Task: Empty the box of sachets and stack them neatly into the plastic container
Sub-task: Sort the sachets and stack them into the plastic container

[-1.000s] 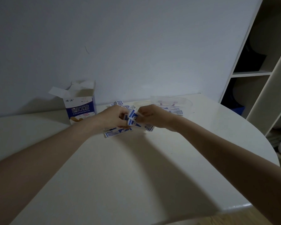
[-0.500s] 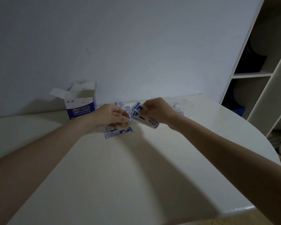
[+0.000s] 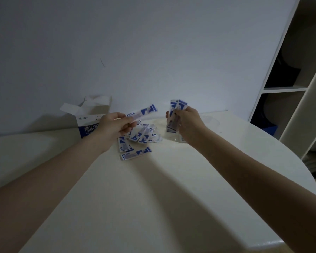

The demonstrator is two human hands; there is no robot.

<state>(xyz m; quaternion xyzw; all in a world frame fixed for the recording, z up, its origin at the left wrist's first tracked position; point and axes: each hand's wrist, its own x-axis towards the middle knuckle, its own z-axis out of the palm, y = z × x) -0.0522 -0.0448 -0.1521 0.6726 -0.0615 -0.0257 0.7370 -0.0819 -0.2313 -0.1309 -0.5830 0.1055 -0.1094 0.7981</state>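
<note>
Above the table's (image 3: 153, 198) far edge, I hold sachets in both hands.
My left hand (image 3: 113, 126) pinches one sachet (image 3: 141, 112); my right hand (image 3: 187, 121) grips a bundle (image 3: 174, 115) over the container (image 3: 211, 121), contents unclear. The pile (image 3: 137, 139) lies beside the open box (image 3: 88, 121).

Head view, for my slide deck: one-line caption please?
Left hand lifts one sachet; right hand holds a bundle over the plastic container.

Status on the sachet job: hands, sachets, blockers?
Left hand pinches one sachet. Right hand grips a bundle over the plastic container. Loose pile remains on table. No blockers.
</note>
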